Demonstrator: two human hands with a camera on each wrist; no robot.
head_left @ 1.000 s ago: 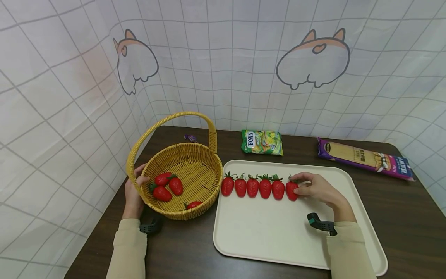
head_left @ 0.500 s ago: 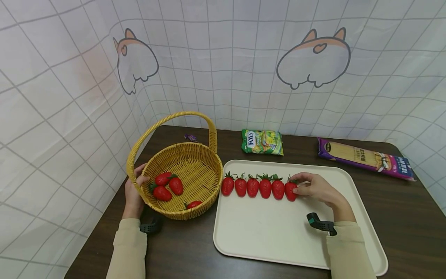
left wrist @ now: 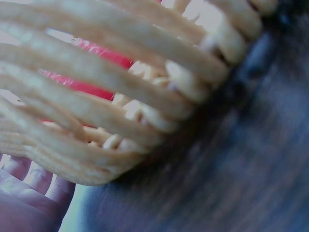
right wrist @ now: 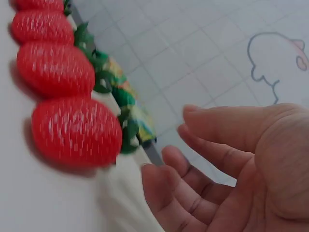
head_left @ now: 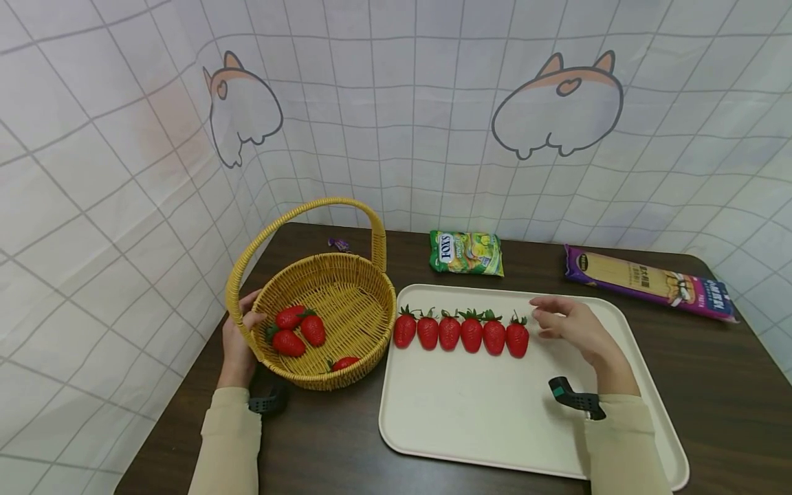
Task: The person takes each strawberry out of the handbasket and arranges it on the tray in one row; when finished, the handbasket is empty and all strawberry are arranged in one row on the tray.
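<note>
Several red strawberries with green tops stand side by side in a row along the upper part of the cream tray (head_left: pixel 470 412). Just right of the row's last strawberry (head_left: pixel 517 338), my right hand (head_left: pixel 575 330) is held with fingers apart and nothing in it; the right wrist view shows a gap between that strawberry (right wrist: pixel 77 133) and the fingertips (right wrist: pixel 157 181). On the left, my left hand (head_left: pixel 238 344) grips the rim of the yellow wicker basket (head_left: pixel 355 289), its other fingers partly hidden behind the wall. Inside lie several more strawberries (head_left: pixel 288 344).
Behind the tray lies a green Fox's candy bag (head_left: pixel 467 253). A purple-ended pasta packet (head_left: pixel 650 282) is at the back right. A small purple wrapped piece (head_left: pixel 338 244) sits behind the basket, whose tall handle (head_left: pixel 309 206) arches above. A checked cloth (head_left: pixel 433 137) hangs behind the table.
My right hand has let go of the last strawberry in the row and drawn back to the right, its fingers spreading. The left hand and basket have stayed put.
</note>
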